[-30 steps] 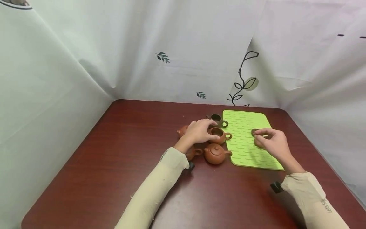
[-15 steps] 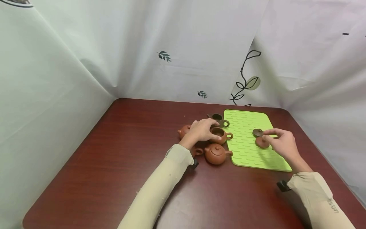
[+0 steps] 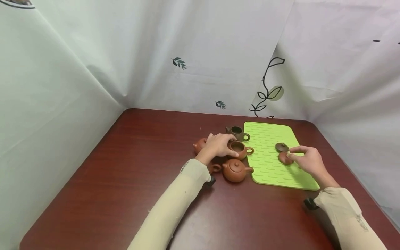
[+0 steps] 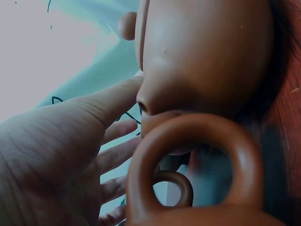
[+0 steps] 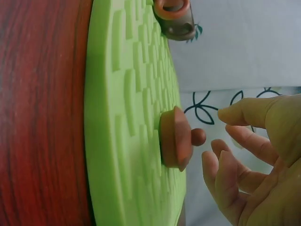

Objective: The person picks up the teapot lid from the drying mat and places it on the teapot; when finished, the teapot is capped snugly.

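Note:
My left hand [image 3: 218, 145] grips a lidless reddish-brown teapot [image 3: 242, 154], thumb at the near side of its rim and fingers at the far side. The left wrist view has a lidded teapot [image 4: 207, 52] with its spout close by the thumb, and a large handle [image 4: 141, 183] in the foreground. My right hand [image 3: 307, 160] hovers beside a reddish-brown lid [image 3: 285, 159] on the green mat [image 3: 265, 173]. In the right wrist view, its spread fingers stand apart from the knob of that lid [image 5: 176, 139]. A dark brown lid [image 3: 281, 148] lies just behind it.
A dark lidless teapot [image 3: 237, 133] stands behind the gripped one, its handle at the mat's edge. Another reddish teapot [image 3: 198, 145] is partly hidden left of my left hand, and a handle [image 3: 215, 168] shows under the wrist. White cloth [image 3: 187, 83] encloses the table.
My right hand has drawn back to the right from the lids, leaving both on the mat and more fully visible. The left hand keeps its place at the lidless teapot.

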`<action>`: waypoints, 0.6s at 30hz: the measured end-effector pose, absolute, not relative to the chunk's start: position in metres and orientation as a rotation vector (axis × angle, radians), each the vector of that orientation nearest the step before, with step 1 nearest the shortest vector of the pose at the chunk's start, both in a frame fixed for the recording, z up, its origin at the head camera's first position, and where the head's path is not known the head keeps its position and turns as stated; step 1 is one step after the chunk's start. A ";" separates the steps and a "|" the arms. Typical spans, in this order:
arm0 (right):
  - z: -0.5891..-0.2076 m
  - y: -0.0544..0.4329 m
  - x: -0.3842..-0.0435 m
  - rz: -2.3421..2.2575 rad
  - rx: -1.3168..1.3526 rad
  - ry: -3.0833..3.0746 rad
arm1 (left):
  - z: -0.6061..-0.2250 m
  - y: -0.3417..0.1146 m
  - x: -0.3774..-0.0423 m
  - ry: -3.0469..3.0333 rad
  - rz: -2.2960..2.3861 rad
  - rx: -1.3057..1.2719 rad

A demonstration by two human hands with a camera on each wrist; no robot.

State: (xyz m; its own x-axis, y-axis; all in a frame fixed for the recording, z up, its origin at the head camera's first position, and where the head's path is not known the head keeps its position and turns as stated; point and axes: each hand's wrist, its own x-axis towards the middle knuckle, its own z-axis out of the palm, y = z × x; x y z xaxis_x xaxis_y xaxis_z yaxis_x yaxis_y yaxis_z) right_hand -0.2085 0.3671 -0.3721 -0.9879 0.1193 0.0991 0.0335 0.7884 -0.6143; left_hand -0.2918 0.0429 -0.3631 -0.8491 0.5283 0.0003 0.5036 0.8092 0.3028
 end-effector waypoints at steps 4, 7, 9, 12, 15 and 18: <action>-0.375 0.370 -0.211 0.944 -0.108 -2.867 | -0.363 0.045 -0.291 2.910 0.432 0.827; -0.375 0.372 -0.214 0.990 -0.119 -2.886 | -0.361 0.046 -0.293 2.914 0.409 0.823; -0.376 0.372 -0.215 1.025 -0.125 -2.897 | -0.361 0.047 -0.294 2.918 0.392 0.813; -0.379 0.372 -0.217 1.050 -0.131 -2.911 | -0.362 0.048 -0.294 2.921 0.366 0.795; -0.381 0.373 -0.218 1.029 -0.128 -2.919 | -0.363 0.048 -0.293 2.921 0.345 0.783; -0.383 0.374 -0.218 1.019 -0.126 -2.920 | -0.361 0.049 -0.293 2.925 0.329 0.770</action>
